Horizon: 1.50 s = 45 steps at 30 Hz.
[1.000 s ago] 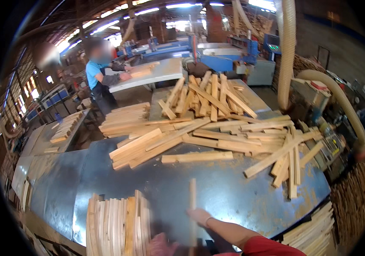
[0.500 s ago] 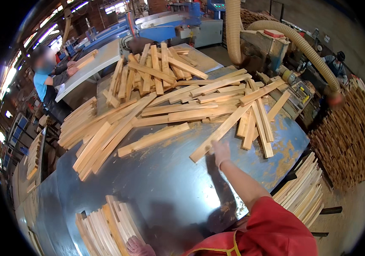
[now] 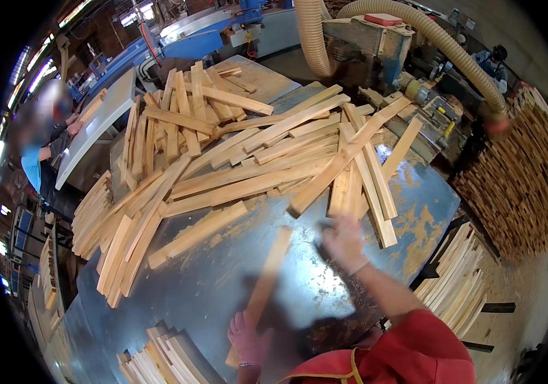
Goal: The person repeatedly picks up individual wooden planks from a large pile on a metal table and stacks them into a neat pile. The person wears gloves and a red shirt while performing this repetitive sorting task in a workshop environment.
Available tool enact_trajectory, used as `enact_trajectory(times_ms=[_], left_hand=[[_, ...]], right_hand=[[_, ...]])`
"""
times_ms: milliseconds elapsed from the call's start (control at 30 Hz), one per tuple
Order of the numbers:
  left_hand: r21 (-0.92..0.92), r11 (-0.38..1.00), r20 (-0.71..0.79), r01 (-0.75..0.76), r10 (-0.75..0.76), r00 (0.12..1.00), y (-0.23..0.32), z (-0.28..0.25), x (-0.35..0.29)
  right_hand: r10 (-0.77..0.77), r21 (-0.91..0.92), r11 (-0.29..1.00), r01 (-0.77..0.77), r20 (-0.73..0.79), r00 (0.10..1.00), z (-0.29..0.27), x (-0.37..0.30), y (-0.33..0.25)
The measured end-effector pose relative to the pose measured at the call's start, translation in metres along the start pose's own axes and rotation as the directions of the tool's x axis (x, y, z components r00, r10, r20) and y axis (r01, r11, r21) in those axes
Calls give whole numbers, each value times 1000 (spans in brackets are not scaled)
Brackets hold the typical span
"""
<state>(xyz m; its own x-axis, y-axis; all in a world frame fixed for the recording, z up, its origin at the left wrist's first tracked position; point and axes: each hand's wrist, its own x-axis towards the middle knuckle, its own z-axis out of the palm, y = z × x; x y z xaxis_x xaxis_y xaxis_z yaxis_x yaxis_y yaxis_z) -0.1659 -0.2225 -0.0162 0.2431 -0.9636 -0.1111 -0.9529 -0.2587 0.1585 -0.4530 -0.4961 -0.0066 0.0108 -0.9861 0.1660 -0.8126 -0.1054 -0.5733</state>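
Note:
Low in the middle, my left hand [image 3: 248, 340], in a pinkish glove, is wrapped round the near part of a wooden strip [image 3: 269, 269]. That strip slants away from me over the dark metal table [image 3: 203, 288]. My right hand [image 3: 344, 244] is gloved too and smeared by motion, so its fingers cannot be read. It is above the table beside the near ends of several crossed wooden strips [image 3: 371, 179]. To the left of my left hand, a row of pale strips [image 3: 162, 360] lies side by side at the near edge.
A jumbled pile of strips [image 3: 248, 166] covers the far half of the table. At the back right stands a machine [image 3: 376, 51] with a ribbed hose [image 3: 312, 38]. Stacked wood [image 3: 517, 179] rises on the right. One co-worker [image 3: 40, 150] stands left, another [image 3: 493, 64] far right.
My left hand has left the row of pale strips and now grips a single strip. My right hand has come off the strip it touched. The view has shifted slightly.

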Motion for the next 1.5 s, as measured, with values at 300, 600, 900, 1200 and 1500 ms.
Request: enact_trajectory(times_ms=[300, 600, 900, 1200, 1500], left_hand=[[-714, 590, 401, 378, -98, 911, -40, 36, 10], [-912, -26, 399, 410, -291, 870, -47, -10, -115], [205, 755, -198, 623, -591, 782, -162, 5, -236], [-715, 644, 254, 271, -121, 960, -22, -59, -110], [-783, 575, 283, 236, -8, 959, -56, -71, -97]], right_hand=[[446, 240, 847, -474, 162, 880, -66, 55, 88], [152, 556, 342, -757, 762, 629, -8, -207, -68], [61, 421, 432, -797, 868, 492, 61, -299, -67], [-277, 306, 497, -812, 943, 186, 41, -319, -120], [-660, 592, 616, -520, 748, 70, 70, -89, -92]])
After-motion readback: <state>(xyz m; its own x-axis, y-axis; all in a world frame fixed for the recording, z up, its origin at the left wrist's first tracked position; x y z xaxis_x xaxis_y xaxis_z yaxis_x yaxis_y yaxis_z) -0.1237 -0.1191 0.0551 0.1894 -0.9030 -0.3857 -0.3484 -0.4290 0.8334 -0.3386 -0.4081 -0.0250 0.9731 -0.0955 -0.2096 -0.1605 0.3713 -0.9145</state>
